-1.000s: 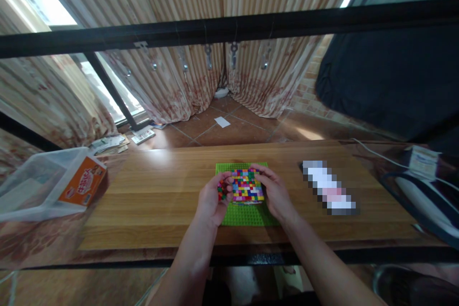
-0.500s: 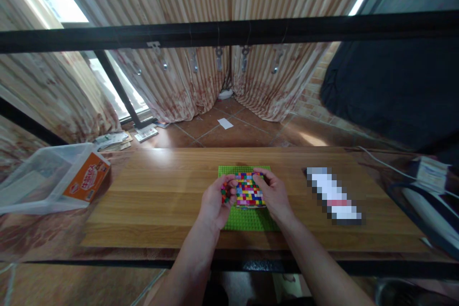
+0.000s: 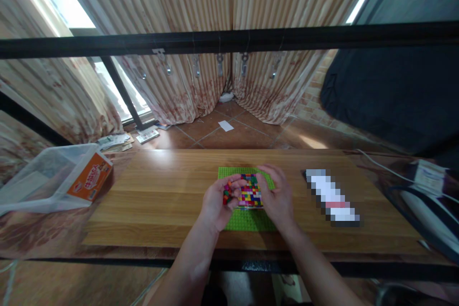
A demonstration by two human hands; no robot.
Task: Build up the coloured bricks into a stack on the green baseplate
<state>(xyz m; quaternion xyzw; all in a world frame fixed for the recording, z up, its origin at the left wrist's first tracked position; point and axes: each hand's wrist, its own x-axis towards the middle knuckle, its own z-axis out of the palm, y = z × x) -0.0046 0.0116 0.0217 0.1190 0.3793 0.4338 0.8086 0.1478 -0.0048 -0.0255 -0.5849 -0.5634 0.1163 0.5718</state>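
A green studded baseplate (image 3: 247, 222) lies on the wooden board. On its middle stands a low block of multicoloured toy bricks (image 3: 250, 196), partly covered by both hands. My left hand (image 3: 220, 201) is at the block's left side, its curled fingers cupping several loose toy bricks (image 3: 226, 193), red, green and orange among them. Its fingertips reach over the block's left edge. My right hand (image 3: 279, 196) is at the block's right side, thumb and fingers apart, with nothing visible between them. Whether its thumb touches the bricks, I cannot tell.
A clear plastic bin (image 3: 46, 177) with an orange label stands at the left of the table. To the right lies a pixelated flat object (image 3: 332, 197). A white cable (image 3: 382, 165) runs at the far right. A black bar (image 3: 201, 43) crosses beyond the wooden board (image 3: 150, 201).
My right hand has drawn back slightly to the right and its thumb and fingers have spread. My left hand has shifted a little right, over the block's edge. The view has tilted slightly.
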